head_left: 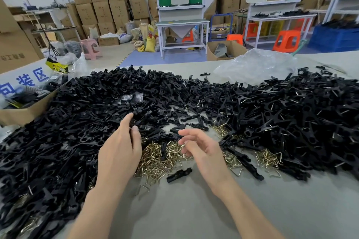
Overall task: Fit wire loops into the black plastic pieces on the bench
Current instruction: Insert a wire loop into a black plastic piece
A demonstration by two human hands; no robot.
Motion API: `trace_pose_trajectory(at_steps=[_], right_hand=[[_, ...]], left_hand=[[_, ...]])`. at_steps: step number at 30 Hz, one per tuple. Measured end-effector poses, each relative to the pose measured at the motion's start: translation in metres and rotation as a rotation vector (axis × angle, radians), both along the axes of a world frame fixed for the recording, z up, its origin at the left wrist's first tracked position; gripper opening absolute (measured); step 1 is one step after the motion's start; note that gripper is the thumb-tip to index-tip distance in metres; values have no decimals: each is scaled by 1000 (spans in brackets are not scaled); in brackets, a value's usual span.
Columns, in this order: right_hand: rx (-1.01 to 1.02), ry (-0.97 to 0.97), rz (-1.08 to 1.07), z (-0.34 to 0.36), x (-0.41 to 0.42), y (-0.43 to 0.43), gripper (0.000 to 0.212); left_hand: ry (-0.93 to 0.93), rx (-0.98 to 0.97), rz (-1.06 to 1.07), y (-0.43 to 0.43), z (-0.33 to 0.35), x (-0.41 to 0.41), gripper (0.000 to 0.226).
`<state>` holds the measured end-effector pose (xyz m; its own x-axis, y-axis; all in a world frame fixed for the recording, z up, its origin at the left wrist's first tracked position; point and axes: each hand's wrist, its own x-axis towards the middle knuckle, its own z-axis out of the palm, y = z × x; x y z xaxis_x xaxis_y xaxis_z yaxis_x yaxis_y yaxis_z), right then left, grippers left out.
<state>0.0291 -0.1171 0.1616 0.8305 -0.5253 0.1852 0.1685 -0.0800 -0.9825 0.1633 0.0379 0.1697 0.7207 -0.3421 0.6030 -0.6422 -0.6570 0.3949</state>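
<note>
Black plastic pieces lie heaped across the bench, and those in the right-hand heap show wire in them. Brass-coloured wire loops lie in a loose pile at the front middle, with one single black piece beside them. My left hand reaches into the edge of the left heap and pinches a black piece between fingers and thumb. My right hand hovers over the wire loops with its fingers loosely curled, and I see nothing held in it.
A cardboard box of bagged parts stands at the bench's left edge. A crumpled clear plastic bag lies at the back right. Bare grey bench top shows between my forearms. Stools, workbenches and stacked cartons stand beyond the bench.
</note>
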Motion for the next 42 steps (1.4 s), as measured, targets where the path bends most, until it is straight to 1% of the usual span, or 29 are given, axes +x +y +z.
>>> trace_pose_trajectory(at_steps=[3, 5, 7, 9, 12, 15, 17, 19, 21, 24, 26, 29, 32, 34, 35, 38, 42], right_hand=[[28, -25, 23, 0, 2, -3, 30], [147, -53, 78, 1, 5, -3, 25], [316, -53, 170, 2, 8, -1, 23], [447, -47, 255, 3, 10, 2, 29], [541, -45, 262, 1, 9, 1, 29], [538, -21, 224, -4, 8, -2, 29], [509, -13, 220, -5, 11, -1, 34], [499, -36, 219, -4, 15, -1, 34], [556, -87, 185, -3, 18, -7, 27], [653, -139, 153, -5, 17, -20, 23], [694, -144, 139, -6, 16, -24, 30], [733, -152, 121, -4, 16, -24, 38], [724, -163, 91, -4, 16, -24, 34], [729, -159, 69, -3, 15, -24, 24], [735, -152, 58, -2, 15, -24, 23], [729, -130, 44, -2, 13, -26, 25], [685, -110, 39, -2, 13, -26, 25]], left_hand=[[48, -128, -37, 2, 6, -2, 34], [51, -231, -143, -7, 13, -12, 28], [58, -283, -273, -25, 19, -28, 25], [106, -283, -392, -46, 19, -44, 25], [62, -187, -468, -70, 11, -62, 32], [132, -179, -511, -74, 1, -61, 42], [173, -220, -519, -70, -5, -58, 48], [220, -336, -481, -66, -8, -53, 52], [272, -477, -428, -63, -9, -46, 57], [323, -566, -385, -60, -10, -40, 60], [347, -523, -386, -59, -10, -42, 61], [350, -384, -410, -61, -13, -47, 53], [370, -363, -426, -63, -17, -49, 52], [401, -382, -404, -62, -17, -48, 45], [440, -412, -403, -61, -17, -47, 44], [585, -503, -422, -59, -13, -48, 42], [606, -528, -466, -63, -9, -49, 40]])
